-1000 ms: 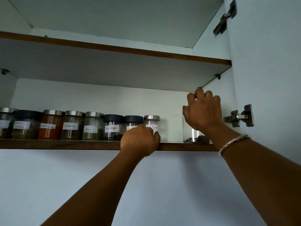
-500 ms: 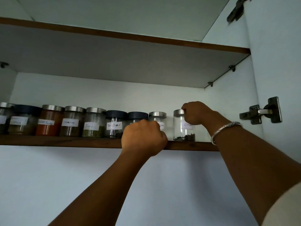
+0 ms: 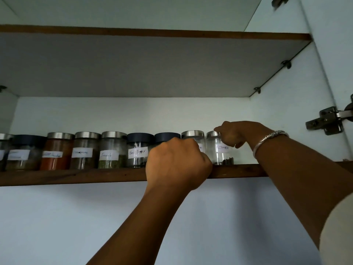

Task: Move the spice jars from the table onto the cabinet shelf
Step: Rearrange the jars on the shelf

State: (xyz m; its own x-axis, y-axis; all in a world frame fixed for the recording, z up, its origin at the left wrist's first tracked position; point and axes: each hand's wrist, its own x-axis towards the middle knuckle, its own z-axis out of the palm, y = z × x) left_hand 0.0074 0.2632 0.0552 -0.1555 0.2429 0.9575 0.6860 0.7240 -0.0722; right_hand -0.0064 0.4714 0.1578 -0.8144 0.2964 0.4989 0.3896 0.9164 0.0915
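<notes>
The cloves jar [image 3: 221, 150] now stands upright on the shelf [image 3: 76, 175], at the right end of the row and just beside the steel-lidded jar [image 3: 193, 139] to its left. A second ago it stood apart from the row, with a gap between, and the right hand [image 3: 236, 133] covered it from above. Half a second ago the hand had dropped to the lid and the jar was closer in. Now the gap is gone, so the jar has been slid left into line.

The right hand's grip is curled at the lid's right edge, fingers touching the lid and upper glass; whether it still pinches or only nudges, I cannot tell. The left hand [image 3: 177, 163] is clenched in a fist over the shelf's front edge, hiding most of the dark-lidded jar [image 3: 167, 135] and the one beside it. What it grasps, if anything, is hidden.

I judge this jar placed; only letting go remains. The bench is out of sight, so how many jars are left cannot be told.
</notes>
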